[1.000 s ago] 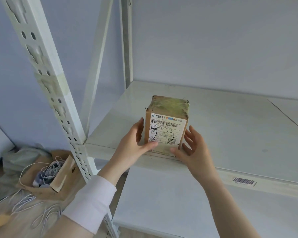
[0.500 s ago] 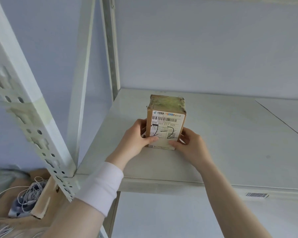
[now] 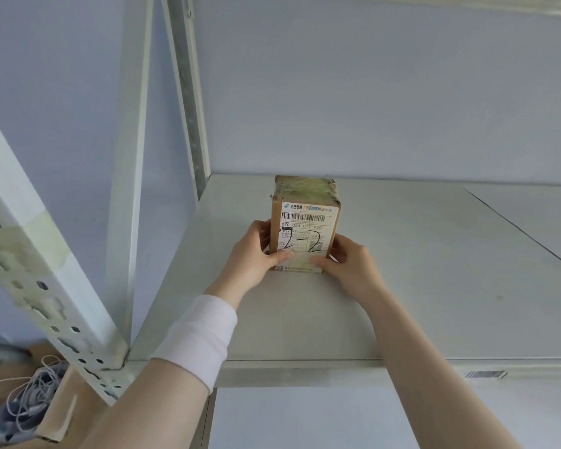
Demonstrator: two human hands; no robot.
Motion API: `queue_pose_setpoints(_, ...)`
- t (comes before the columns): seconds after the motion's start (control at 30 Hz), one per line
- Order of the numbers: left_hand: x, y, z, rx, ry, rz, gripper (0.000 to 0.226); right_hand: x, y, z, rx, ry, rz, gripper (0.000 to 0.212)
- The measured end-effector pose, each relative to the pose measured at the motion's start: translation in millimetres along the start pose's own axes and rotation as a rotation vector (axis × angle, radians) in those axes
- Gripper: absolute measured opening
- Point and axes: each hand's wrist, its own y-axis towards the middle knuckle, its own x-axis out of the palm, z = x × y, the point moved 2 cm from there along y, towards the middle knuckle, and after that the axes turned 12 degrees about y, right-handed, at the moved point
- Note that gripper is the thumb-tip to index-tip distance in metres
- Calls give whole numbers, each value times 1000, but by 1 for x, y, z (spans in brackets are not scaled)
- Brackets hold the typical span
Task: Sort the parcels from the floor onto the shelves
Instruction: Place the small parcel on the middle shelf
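Observation:
A small brown cardboard parcel (image 3: 305, 222) stands upright on the white shelf (image 3: 418, 286), well in from the front edge. Its front bears a white shipping label with a barcode and a handwritten "2-2"; its top is wrapped in tape. My left hand (image 3: 253, 257) grips the parcel's left side, thumb across the lower front. My right hand (image 3: 347, 264) grips its right side, thumb on the lower front too. The parcel's base rests on the shelf.
A perforated white upright (image 3: 46, 277) stands at the shelf's front left corner, another upright (image 3: 188, 92) at the back. An open cardboard box with white cables (image 3: 23, 406) lies on the floor at lower left. A barcode sticker (image 3: 484, 374) marks the shelf's front edge.
Both hands have pushed the parcel from the shelf's front edge deeper onto the shelf. The fingers have closed round its sides. The view has moved closer and higher.

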Motion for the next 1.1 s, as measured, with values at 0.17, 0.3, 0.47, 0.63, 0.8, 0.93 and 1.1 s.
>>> queue_pose_setpoints(0.17, 3, -3, -4, -29, 25, 3, 84, 1, -1, -2, 59, -55, -3, 67)
queue_pose_setpoints(0.3, 2, -24, -7, -57, 89, 70, 95, 0, -22, -2, 104, -85, 76, 90)
queue_pose_setpoints(0.47, -3, -78, 3, -17, 185, 283, 69, -5, -64, -7, -13, -127, 121, 76)
queue_pose_setpoints(0.63, 10, -149, 26, -54, 307, 424, 52, -11, -110, -15, -278, -311, 26, 57)
queue_pose_setpoints(0.8, 41, -231, 41, -145, 405, 509, 46, -24, -174, -13, -430, -340, -91, 48)
queue_pose_setpoints(0.93, 65, -291, 38, -250, 519, 519, 42, -21, -230, -2, -513, -357, -184, 43)
queue_pose_setpoints(1.1, 79, -365, 17, -349, 613, 517, 35, -3, -289, 25, -539, -450, -336, 41)
